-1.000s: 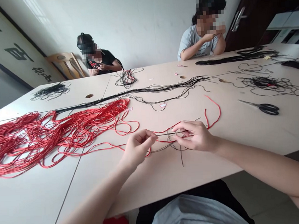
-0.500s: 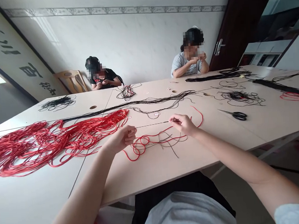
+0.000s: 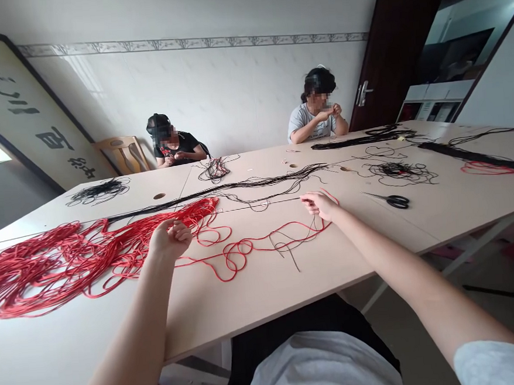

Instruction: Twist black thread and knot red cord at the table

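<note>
My left hand [image 3: 171,239] is closed in a pinch above the edge of the red cord pile [image 3: 124,243]. To the right, my right hand [image 3: 319,204] pinches a thin black cord [image 3: 262,205] that runs taut and nearly level toward my left hand. The cord's left end is hard to follow against the red strands. Under and between my hands, a loose red cord [image 3: 236,267] lies in loops on the table, with thin black ends [image 3: 293,254] tangled beside it. More red cord passes behind my right hand.
Black-handled scissors [image 3: 396,201] lie right of my right hand. A long black cord bundle [image 3: 239,185] crosses the table [image 3: 230,311], with black cord tangles [image 3: 399,172] farther right. Two people sit across the table, one in grey [image 3: 307,121], one in black [image 3: 187,144].
My left hand has moved left, away from my right hand, lengthening the stretch of black cord between them. The view has tilted up slightly and shifted right.
</note>
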A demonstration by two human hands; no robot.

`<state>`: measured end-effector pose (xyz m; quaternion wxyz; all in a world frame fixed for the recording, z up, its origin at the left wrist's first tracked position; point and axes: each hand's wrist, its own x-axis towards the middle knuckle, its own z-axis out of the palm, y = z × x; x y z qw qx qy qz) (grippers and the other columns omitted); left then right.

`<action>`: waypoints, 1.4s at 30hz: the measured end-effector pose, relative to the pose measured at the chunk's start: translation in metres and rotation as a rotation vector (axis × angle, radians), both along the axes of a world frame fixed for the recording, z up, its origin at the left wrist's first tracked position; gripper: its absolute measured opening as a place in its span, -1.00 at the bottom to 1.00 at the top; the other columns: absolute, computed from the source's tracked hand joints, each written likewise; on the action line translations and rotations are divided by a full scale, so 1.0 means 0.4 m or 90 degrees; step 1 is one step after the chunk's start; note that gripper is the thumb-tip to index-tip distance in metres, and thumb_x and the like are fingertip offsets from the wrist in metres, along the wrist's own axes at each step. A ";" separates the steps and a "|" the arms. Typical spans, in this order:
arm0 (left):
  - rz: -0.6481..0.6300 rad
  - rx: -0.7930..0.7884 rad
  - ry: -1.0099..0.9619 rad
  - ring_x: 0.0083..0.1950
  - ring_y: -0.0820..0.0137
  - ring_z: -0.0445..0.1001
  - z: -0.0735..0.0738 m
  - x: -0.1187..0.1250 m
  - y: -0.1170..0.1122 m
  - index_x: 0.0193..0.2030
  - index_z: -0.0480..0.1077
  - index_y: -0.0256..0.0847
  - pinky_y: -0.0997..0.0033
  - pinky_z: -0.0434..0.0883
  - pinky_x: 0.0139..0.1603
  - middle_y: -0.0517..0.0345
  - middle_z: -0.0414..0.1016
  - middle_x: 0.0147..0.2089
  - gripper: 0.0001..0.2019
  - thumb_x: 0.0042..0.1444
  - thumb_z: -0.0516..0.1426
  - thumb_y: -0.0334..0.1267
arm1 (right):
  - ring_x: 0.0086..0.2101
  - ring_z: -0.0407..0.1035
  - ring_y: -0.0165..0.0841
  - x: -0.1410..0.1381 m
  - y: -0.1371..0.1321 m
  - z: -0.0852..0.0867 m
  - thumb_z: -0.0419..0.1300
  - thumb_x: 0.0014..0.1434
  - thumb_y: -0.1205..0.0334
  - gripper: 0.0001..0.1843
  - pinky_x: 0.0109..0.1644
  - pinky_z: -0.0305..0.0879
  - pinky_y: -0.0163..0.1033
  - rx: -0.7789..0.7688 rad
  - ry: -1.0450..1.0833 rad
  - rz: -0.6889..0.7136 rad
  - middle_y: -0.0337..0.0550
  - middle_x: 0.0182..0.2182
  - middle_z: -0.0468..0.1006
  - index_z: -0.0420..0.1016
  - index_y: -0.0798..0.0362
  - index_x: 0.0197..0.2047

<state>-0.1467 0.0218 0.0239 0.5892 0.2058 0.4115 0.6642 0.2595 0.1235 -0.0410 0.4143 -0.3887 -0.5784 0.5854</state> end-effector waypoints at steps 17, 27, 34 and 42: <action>0.227 0.181 0.486 -0.42 0.54 0.30 0.020 0.085 -0.023 -0.42 0.19 -0.18 0.55 0.28 -0.44 0.24 0.27 -0.44 -0.88 0.07 0.03 -0.22 | -0.66 -0.19 -0.61 -0.059 -0.076 0.034 0.28 -0.03 0.11 -0.70 -0.63 -0.28 -0.38 -0.009 0.042 0.056 -0.44 -0.68 -0.05 0.34 0.17 -0.40; -0.159 0.359 0.900 0.02 0.24 0.35 -0.090 0.362 -0.116 -0.09 0.40 -0.16 0.19 0.22 0.11 -0.01 0.46 -0.06 -0.73 0.12 0.08 -0.11 | -0.66 -0.20 -0.58 -0.188 -0.189 0.023 0.15 0.10 0.03 -0.69 -0.61 -0.26 -0.38 0.063 0.011 0.212 -0.42 -0.70 -0.04 0.41 0.15 -0.30; -0.132 0.361 0.882 -0.20 0.34 0.40 -0.108 0.347 -0.096 -0.31 0.42 -0.21 0.31 0.32 -0.10 0.06 0.47 -0.26 -0.79 0.14 0.05 -0.14 | -0.63 -0.17 -0.58 -0.203 -0.206 0.022 0.17 0.09 0.06 -0.70 -0.58 -0.24 -0.38 0.100 -0.015 0.228 -0.40 -0.70 0.00 0.47 0.16 -0.32; -0.103 0.296 0.848 -0.29 0.41 0.35 -0.091 0.310 -0.085 -0.43 0.35 -0.23 0.39 0.30 -0.20 0.12 0.42 -0.36 -0.75 0.11 0.06 -0.09 | -0.66 -0.23 -0.61 -0.133 -0.190 0.056 0.22 0.07 0.11 -0.74 -0.61 -0.35 -0.38 -0.007 0.043 0.239 -0.42 -0.68 -0.06 0.44 0.18 -0.43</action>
